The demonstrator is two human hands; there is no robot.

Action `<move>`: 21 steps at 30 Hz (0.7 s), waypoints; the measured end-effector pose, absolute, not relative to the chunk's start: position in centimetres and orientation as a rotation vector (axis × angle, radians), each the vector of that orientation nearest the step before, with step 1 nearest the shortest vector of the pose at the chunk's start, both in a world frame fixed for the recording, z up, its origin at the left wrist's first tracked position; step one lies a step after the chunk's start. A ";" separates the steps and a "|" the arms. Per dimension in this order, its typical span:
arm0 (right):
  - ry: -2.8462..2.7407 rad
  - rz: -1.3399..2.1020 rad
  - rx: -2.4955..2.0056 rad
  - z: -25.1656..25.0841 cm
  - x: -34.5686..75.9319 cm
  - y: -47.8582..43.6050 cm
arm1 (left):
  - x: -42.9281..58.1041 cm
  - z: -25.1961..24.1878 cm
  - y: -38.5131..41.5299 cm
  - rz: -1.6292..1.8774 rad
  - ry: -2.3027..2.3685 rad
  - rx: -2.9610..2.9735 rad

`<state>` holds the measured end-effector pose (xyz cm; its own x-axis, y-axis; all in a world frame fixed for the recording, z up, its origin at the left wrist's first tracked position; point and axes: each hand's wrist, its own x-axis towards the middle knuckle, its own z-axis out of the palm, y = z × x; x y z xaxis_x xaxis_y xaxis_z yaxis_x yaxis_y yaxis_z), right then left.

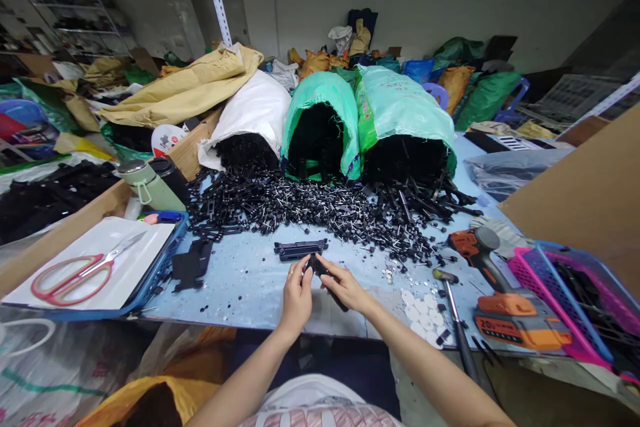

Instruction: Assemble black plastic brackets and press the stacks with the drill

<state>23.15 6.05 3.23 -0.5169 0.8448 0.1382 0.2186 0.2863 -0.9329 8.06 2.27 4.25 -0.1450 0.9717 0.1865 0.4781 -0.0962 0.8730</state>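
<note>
Close to the table's front edge, my left hand [298, 292] and my right hand [346, 287] meet around a long black plastic part [318, 268]. The fingers of my left hand pinch its upper end. My right hand is wrapped over its side, and the lower end sticks out beneath the palm. Just beyond my hands lie black bar-shaped parts [300, 250], side by side. Farther back spreads a heap of small black pieces with metal pins [320, 207]. My fingers cover much of the held part, so its exact kind does not show.
Three sacks, white [255, 110], green [323, 93] and pale green [407, 107], spill black parts. At right are a cordless drill [500, 280], a hammer [457, 320], white discs [423, 310] and a blue basket [575, 300]. Scissors [85, 273] and a green flask [150, 183] are at left.
</note>
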 end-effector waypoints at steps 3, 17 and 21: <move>-2.079 0.919 -1.248 3.4 26.7 10.8 | 8.1 2.5 2.0 0.934 1.861 1.717; -1.432 0.265 -2.461 6.2 40.1 25.0 | 7.3 1.8 3.9 0.122 1.594 2.539; -1.571 0.322 -2.390 6.9 39.4 22.5 | 7.4 2.3 3.5 0.162 1.543 2.468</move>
<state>39.39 22.49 6.92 0.3897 0.9201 -0.0404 0.8618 -0.3798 -0.3362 7.44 3.50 2.26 0.4408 0.8972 -0.0261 0.8723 -0.4214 0.2481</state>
